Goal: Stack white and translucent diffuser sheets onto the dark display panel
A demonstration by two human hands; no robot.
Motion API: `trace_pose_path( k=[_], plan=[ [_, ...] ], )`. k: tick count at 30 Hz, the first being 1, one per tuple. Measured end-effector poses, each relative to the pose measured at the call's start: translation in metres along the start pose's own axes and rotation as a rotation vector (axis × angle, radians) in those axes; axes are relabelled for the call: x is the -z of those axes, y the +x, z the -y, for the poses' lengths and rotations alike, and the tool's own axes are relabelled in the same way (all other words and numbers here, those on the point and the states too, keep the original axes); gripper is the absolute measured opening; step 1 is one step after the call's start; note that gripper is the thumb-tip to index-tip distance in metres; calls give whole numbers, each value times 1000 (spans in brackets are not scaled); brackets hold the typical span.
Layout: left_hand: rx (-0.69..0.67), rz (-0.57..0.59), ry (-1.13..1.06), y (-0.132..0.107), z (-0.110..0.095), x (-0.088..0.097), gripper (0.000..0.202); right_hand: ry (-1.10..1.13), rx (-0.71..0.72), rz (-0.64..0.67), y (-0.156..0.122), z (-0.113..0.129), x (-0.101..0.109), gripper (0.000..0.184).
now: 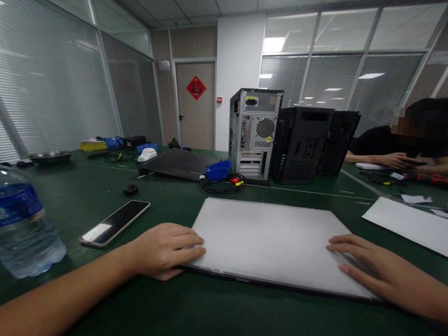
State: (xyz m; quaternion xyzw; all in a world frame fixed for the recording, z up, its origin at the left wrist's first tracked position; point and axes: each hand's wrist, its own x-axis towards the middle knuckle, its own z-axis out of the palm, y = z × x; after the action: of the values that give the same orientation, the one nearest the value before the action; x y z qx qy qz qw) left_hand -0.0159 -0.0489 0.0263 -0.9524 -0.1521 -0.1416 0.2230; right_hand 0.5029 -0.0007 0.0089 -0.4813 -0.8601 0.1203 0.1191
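Observation:
A flat white rectangular panel (pixel 263 241) with a thin dark edge lies on the green table in front of me. My left hand (pixel 172 247) holds its near left corner, with fingers curled over the top and the other fingers low at the side. At the right edge, my right hand (pixel 373 269) rests with its fingers stretched out and apart on the white surface. Whether anything lies beneath the panel is hidden.
A phone (pixel 117 223) and a water bottle (pixel 9 220) stand left of my left hand; another person's skin shows behind the bottle. Computer cases (pixel 254 133) stand at the back. A second white sheet (pixel 429 229) lies right. A person (pixel 418 135) sits across, handling something dark.

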Motion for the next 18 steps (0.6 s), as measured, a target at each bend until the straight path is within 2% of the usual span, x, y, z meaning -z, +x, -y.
trace_pose_path(
  k=[9,12,15,17,18],
  plan=[
    [11,0,-14,0,-1,-2,31,-13,-16,43,-1,-4,-3,54],
    [14,4,-16,-1,-1,-3,29,-21,-34,50,2,-16,0,54],
    [5,-10,-18,1,0,-2,28,-145,-89,-66,5,-51,11,56],
    [-3,-18,-19,2,0,-1,27,-282,-185,-201,0,-95,20,64],
    [-7,-19,-18,3,0,-1,27,-335,-238,-225,-5,-122,23,70]
  ],
)
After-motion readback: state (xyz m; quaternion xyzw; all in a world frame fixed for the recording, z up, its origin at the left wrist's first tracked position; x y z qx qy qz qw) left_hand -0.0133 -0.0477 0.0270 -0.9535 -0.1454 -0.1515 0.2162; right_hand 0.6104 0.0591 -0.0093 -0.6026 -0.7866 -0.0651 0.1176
